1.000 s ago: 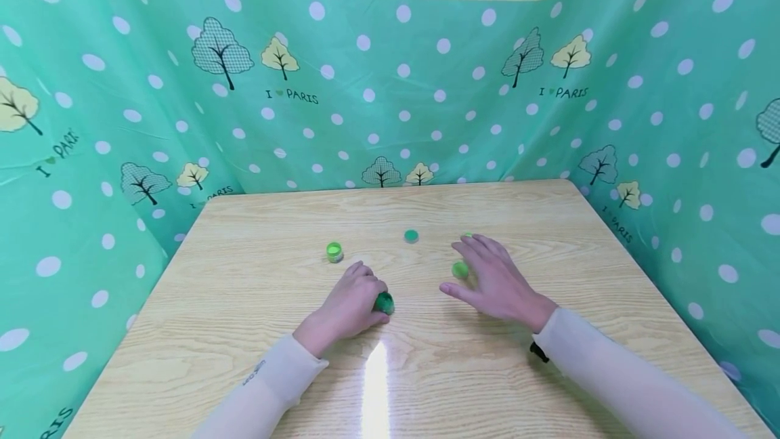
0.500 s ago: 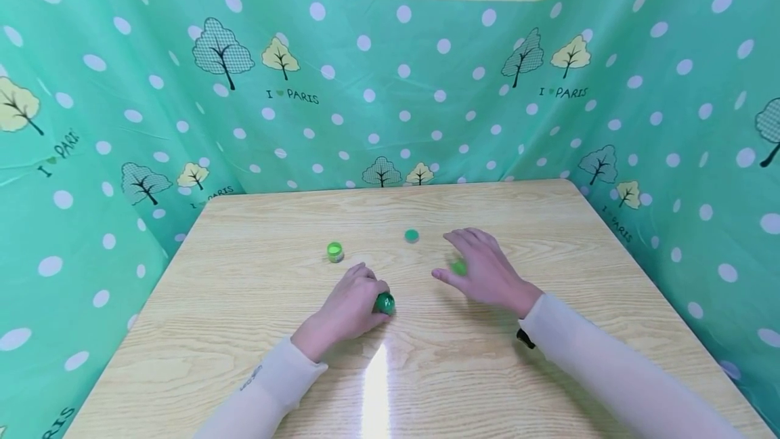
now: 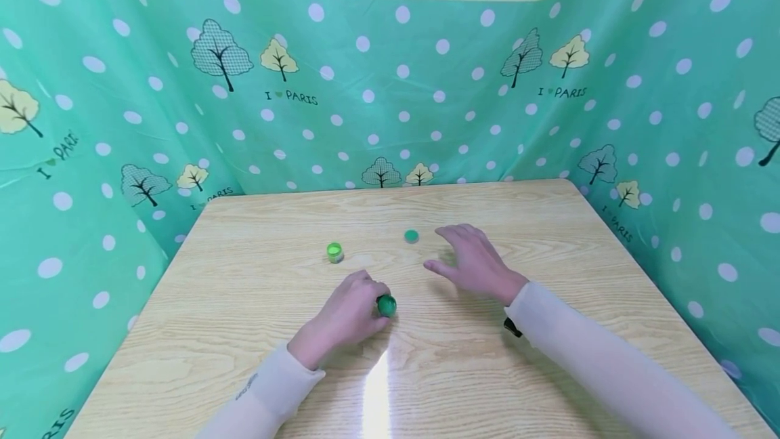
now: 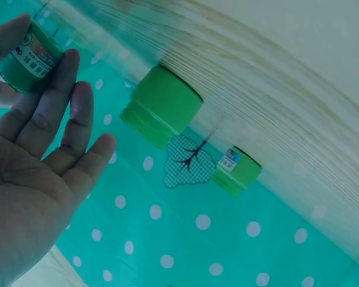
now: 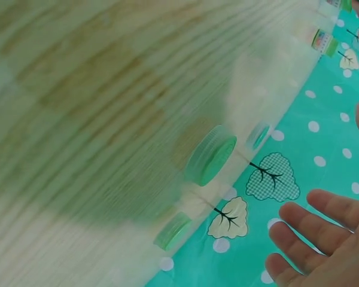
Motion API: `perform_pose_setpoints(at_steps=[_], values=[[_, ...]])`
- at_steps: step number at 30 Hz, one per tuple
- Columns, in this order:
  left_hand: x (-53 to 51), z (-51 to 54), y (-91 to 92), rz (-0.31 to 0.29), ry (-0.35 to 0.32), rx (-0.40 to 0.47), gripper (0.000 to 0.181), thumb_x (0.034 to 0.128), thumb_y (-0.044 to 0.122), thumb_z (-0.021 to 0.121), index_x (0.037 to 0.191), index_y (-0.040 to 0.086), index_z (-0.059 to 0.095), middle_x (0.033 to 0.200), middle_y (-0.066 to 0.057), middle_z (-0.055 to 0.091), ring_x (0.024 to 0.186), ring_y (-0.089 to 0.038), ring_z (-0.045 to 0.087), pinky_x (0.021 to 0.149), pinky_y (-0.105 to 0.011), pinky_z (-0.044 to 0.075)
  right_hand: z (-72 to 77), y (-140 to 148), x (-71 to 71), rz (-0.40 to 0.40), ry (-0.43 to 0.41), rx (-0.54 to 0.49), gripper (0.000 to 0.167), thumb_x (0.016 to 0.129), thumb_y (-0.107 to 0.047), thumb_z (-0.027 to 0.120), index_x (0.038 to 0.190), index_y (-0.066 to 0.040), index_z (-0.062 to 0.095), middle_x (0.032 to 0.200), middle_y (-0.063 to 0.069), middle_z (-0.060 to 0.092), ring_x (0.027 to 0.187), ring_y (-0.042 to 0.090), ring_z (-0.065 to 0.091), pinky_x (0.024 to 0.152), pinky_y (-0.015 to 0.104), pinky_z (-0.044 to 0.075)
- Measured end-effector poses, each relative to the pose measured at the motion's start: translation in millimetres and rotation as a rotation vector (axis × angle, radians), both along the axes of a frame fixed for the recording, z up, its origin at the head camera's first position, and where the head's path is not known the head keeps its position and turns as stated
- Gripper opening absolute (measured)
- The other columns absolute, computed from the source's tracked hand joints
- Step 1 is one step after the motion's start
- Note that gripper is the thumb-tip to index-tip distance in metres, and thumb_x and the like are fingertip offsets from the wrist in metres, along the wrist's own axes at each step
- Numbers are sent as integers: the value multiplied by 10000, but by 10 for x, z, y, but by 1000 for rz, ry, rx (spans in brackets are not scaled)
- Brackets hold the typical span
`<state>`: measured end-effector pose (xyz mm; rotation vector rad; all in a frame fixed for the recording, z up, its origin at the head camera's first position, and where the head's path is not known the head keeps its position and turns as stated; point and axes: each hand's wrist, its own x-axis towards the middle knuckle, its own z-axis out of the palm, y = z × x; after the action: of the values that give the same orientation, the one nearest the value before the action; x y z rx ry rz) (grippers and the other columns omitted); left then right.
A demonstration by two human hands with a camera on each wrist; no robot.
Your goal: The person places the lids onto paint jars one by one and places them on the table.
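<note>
In the head view my left hand pinches a small dark green jar between thumb and fingers, its round end facing right. The left wrist view shows a printed label on this jar. My right hand hovers over the table with fingers apart, holding nothing. Beyond its fingertips, to the left, a flat teal lid lies on the table. In the right wrist view, a large light green lid and a smaller green one lie beyond the right fingers.
A light green jar stands on the wooden table, beyond my left hand. In the left wrist view there are a larger green jar and a smaller labelled one. A patterned teal curtain surrounds the table's back and sides.
My right hand has moved left and slightly away from me, and now covers the light green lids seen before. The left hand has barely shifted, with the jar turned slightly in its grip.
</note>
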<state>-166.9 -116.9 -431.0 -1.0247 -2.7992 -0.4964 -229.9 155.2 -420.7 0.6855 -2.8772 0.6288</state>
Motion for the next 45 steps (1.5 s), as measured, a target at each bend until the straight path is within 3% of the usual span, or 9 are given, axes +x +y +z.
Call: perform_pose_setpoints(at_steps=[19, 45], values=[[73, 19, 7, 7, 1, 47, 164, 759, 206, 855, 855, 159, 730, 798, 92, 697, 774, -114, 550, 801, -336, 491, -1, -199, -226, -38, -42, 41, 674, 931, -516, 701, 1404, -49, 589, 1398, 123, 619, 1340, 334, 496, 1158, 527, 310], [104, 24, 14, 6, 27, 49, 166, 730, 170, 850, 807, 165, 703, 754, 101, 665, 752, -108, 524, 782, -311, 481, -24, -535, -568, -95, -112, 134, 589, 948, -426, 714, 1381, -40, 612, 1359, 135, 641, 1281, 355, 535, 1125, 528, 344]])
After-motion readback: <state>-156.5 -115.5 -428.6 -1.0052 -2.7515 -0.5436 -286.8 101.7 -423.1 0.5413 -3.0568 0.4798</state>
